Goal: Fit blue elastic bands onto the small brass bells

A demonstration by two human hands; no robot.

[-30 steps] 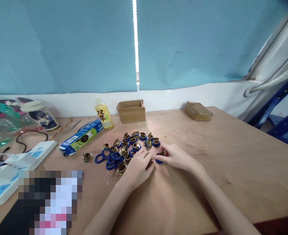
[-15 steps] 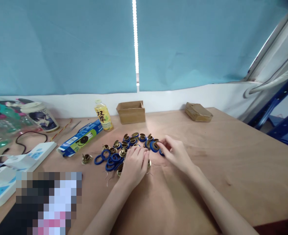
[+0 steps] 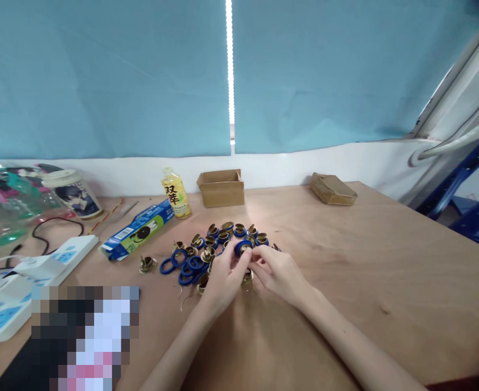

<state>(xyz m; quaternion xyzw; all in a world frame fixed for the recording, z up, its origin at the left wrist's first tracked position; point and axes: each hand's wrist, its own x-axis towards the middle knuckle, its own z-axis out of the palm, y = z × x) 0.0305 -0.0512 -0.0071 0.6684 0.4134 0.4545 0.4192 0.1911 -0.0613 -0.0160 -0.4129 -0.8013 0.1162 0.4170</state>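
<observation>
Fingers closed in a pinch, head view (clock face centred on the held piece, 12 away from the wearer): left hand (image 3: pixel 224 274) and right hand (image 3: pixel 283 274) together on one blue-ringed brass fitting (image 3: pixel 244 247), apparently raised off the wooden tabletop (image 3: pixel 386 260); left thumb and forefinger at its left, right fingertips at its right. Ring around the brass or merely against it: not distinguishable behind the fingers.

Change over the last half second: right hand, earlier apart at about 2 o'clock with a ringed piece, now brought against the left; left hand, earlier laid over the pile, now curled into the grip. Implication, as a judgement: handling of a single piece passed from one hand to two.

At 6 o'clock, beneath the hands: a partly hidden brass fitting (image 3: pixel 247 279). From 10 through 1, close by: ringed brass fittings (image 3: pixel 240 231). At 9: overlapping loose blue rings (image 3: pixel 194 268); farther out, a lone pronged fitting (image 3: pixel 147 265). Beyond, at 10: yellow drink bottle (image 3: pixel 176 195); at 11: open-topped cardboard box (image 3: pixel 223 195); at 2: crumpled cardboard carton (image 3: pixel 333 190).
</observation>
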